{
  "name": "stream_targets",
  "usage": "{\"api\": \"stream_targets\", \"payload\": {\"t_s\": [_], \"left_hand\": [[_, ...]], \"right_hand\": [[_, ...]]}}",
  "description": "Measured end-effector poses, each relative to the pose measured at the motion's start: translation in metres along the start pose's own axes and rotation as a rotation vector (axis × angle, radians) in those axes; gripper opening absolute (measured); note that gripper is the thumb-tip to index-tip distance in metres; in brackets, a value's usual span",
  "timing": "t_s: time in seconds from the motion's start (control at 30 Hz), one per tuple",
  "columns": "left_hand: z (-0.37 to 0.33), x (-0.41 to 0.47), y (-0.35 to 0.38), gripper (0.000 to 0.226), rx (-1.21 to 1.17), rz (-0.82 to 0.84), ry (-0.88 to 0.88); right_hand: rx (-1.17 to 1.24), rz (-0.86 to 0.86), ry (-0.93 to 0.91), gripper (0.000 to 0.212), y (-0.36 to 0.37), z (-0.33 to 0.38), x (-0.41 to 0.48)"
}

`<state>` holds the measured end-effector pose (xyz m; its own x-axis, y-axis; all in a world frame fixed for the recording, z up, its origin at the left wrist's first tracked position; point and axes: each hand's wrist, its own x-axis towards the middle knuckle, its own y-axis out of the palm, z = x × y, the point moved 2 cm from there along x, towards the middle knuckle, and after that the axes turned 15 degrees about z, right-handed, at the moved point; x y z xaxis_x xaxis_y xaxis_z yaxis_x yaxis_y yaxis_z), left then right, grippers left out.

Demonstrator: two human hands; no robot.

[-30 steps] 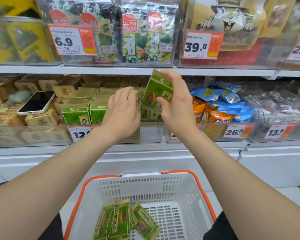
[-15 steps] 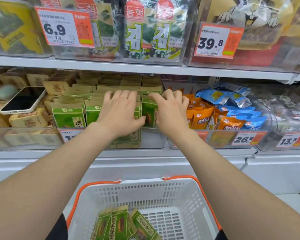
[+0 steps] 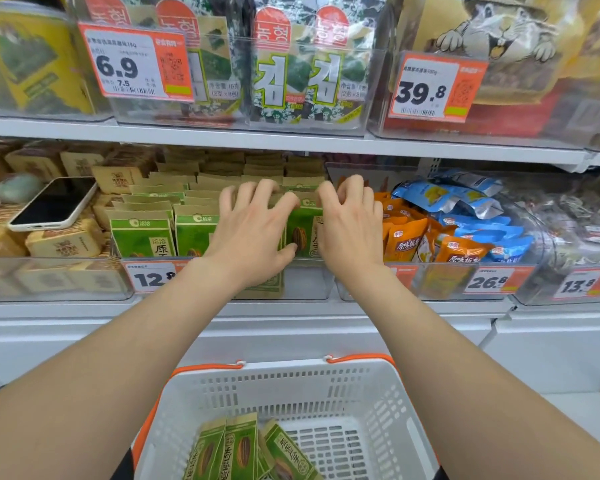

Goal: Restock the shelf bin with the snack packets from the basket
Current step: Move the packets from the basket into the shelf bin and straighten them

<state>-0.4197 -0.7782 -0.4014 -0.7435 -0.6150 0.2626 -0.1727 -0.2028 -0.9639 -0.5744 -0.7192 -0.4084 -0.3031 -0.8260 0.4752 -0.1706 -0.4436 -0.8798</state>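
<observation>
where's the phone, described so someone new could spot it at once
Start at the shelf holding the green packets, below the 6.9 tag. Go left to the next bin, full of brown packets; the phone lies face up on top of them. It is the only flat, black-screened, white-edged thing among printed wrappers.

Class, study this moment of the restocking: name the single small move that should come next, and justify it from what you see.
Probably lift the right hand off the row and reach down to the basket for another green packet. Both it and the left hand rest on the packets standing in the shelf bin, neither carries a loose one, and several lie in the basket.
</observation>
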Motion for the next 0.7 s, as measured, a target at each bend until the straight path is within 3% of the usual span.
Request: {"api": "stream_targets", "payload": {"t_s": [0.1, 0.27, 0.37, 0.47, 0.6, 0.7], "left_hand": [[-0.003, -0.006, 0.0, 0.053, 0.006, -0.027, 0.003], [-0.011, -0.018, -0.015, 0.023, -0.069, -0.184, 0.035], [-0.022, -0.031, -0.013, 0.017, -0.12, -0.001, 0.018], [-0.039, -0.047, 0.011, 0.015, 0.045, 0.283, -0.014], [-0.049, -0.064, 0.062, 0.018, 0.198, 0.698, 0.053], [-0.047, -0.075, 0.098, 0.016, 0.178, 0.915, 0.068]], "right_hand": [[-0.041, 0.084, 0.006, 0.014, -0.002, 0.001, -0.009], [-0.019, 0.079, -0.027, 0.012, -0.022, 0.009, -0.031], [0.058, 0.228, -0.14, 0.011, -0.037, 0.019, -0.05], [0.095, 0.494, -0.172, 0.01, -0.039, 0.027, -0.077], [-0.055, 0.916, -0.242, 0.008, -0.022, 0.03, -0.112], [-0.139, 1.187, -0.279, 0.012, -0.005, 0.032, -0.135]]}}
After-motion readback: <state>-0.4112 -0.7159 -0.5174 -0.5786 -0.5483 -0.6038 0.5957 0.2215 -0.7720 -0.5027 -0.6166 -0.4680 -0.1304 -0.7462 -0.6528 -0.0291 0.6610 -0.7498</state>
